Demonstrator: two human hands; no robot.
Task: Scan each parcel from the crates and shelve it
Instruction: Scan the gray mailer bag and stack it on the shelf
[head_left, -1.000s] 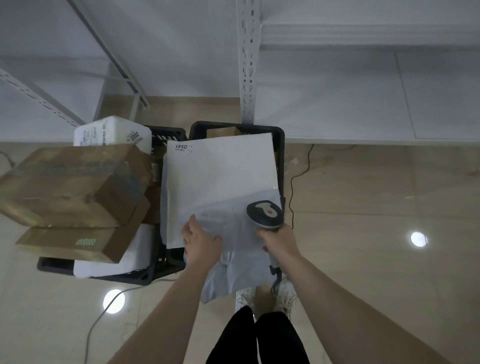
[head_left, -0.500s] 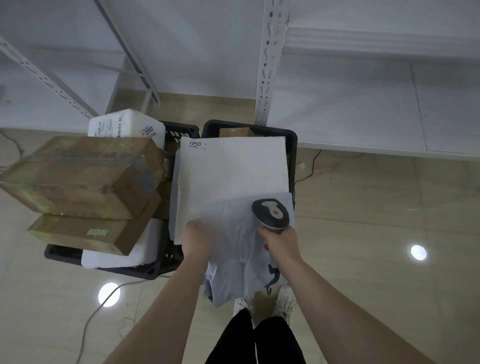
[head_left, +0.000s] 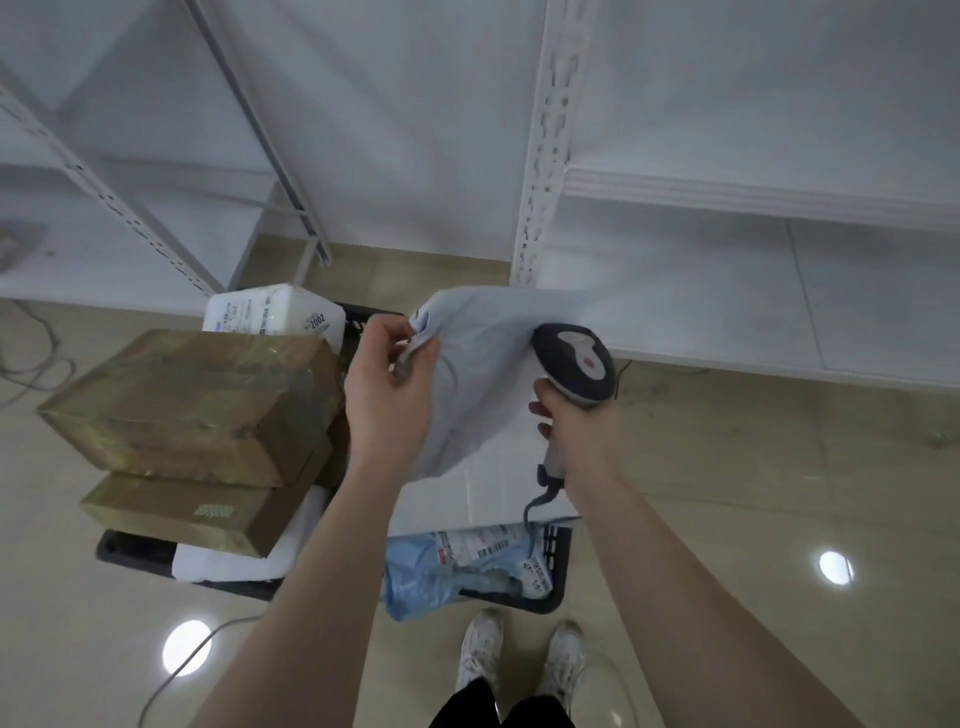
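Two hands are busy above the crates: the left hand pinches the top edge of a grey poly parcel, lifted before the shelf; the right hand grips a scanner beside it.

I can read only "2002", on a label on the white foam box. The print on the labels of the blue bag is too small for me.
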